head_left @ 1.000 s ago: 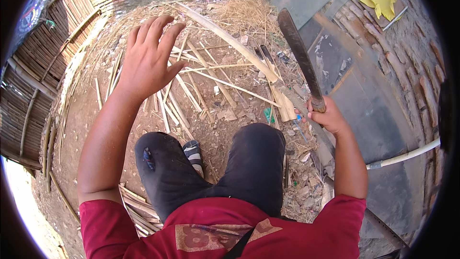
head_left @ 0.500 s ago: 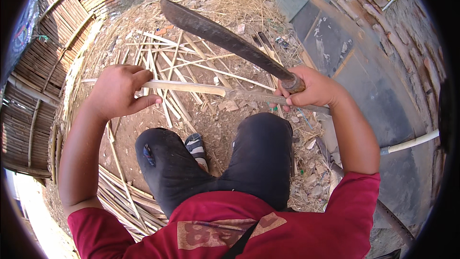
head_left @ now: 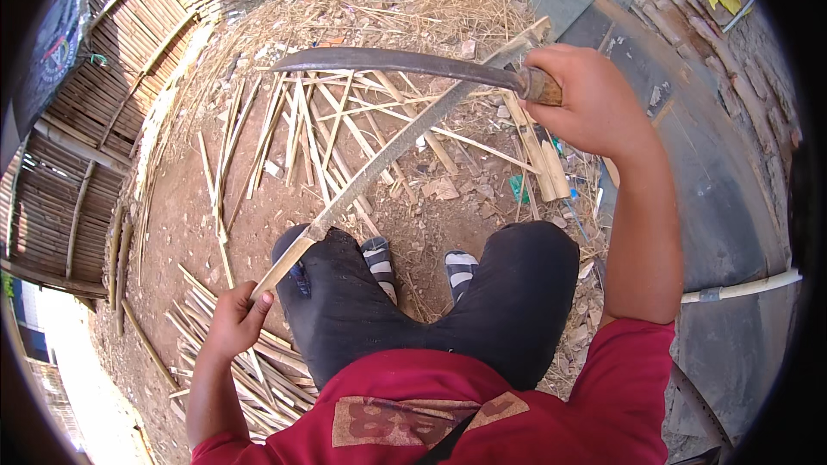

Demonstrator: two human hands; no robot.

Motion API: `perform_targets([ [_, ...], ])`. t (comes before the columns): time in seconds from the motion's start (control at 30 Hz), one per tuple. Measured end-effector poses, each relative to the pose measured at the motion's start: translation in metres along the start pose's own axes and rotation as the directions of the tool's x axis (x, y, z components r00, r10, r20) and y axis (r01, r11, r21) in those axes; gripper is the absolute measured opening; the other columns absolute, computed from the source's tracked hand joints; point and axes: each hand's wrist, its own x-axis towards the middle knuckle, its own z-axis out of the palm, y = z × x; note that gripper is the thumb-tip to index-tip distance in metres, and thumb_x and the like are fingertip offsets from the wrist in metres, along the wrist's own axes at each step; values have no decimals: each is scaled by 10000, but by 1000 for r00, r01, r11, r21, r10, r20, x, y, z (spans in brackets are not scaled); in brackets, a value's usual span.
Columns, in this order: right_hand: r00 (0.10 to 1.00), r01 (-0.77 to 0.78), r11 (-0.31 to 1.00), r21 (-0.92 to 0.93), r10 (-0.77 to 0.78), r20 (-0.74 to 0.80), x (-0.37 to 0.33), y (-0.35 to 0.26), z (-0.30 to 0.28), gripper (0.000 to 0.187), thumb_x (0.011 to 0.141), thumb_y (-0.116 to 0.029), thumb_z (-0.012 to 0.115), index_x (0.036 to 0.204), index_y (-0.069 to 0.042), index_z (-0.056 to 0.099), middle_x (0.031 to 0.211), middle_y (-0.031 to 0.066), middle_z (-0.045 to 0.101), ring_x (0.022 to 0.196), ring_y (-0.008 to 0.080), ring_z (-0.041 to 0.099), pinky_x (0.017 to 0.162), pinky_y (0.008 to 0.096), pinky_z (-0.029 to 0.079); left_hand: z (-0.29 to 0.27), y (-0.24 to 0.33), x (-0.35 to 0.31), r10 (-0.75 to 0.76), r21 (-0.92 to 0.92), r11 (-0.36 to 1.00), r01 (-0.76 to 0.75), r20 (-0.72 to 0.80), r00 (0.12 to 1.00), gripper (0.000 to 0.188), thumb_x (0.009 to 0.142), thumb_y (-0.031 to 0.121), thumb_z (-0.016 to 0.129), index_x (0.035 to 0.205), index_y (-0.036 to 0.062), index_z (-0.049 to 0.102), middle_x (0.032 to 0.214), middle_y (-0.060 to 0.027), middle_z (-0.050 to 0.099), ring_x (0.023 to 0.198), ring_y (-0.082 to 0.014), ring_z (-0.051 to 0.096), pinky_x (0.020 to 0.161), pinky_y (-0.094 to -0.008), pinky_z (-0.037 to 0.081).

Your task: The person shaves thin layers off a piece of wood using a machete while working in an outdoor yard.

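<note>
Sticks lie heaped left of my trousers. My left hand, low beside the trousers, grips the near end of a bamboo strip, which slants over them, up and rightward. Beyond the trousers, my knife points left, its blade crossing the strip; whether they touch, I can't tell. My right hand is wrapped around its handle, forearm raised, elbow bent, right of the trousers.

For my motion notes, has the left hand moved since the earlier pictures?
Yes: the left hand has moved down the picture, nearer the strip pile at lower left.
</note>
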Motion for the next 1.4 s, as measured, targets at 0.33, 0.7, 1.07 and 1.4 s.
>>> perform_targets([
  [0.33,922,119,958,260,-204,330,-18,-83,154,229,744,-192,751,935,-106,659,810,125,706,802,347,705,707,481,550,99,-61,-91,-202,89,966,242,-323,924,404,1012,299,611,761,-5,523,638,-222,550,569,-403,544,565,-469,424],
  [0.7,961,13,991,135,-50,272,-18,-50,175,272,765,-216,749,999,-121,648,826,123,712,809,347,708,705,485,554,125,-95,-109,-127,178,965,195,-334,934,298,988,239,623,801,12,576,694,-227,598,651,-456,596,597,-513,453],
  [1.07,967,-154,963,221,100,235,-6,-34,202,350,761,-195,762,1091,-99,696,899,182,704,871,387,686,755,474,551,121,-114,-109,-101,95,987,131,-266,959,331,1004,262,605,799,3,577,647,-233,572,601,-459,565,568,-487,445],
  [1.4,926,-342,926,161,302,228,-8,1,200,387,779,-231,771,1148,-156,681,882,133,717,862,371,696,758,491,549,111,-134,-111,-216,-247,949,194,-63,974,439,1057,379,562,864,-10,625,632,9,523,609,-94,452,563,-305,409],
])
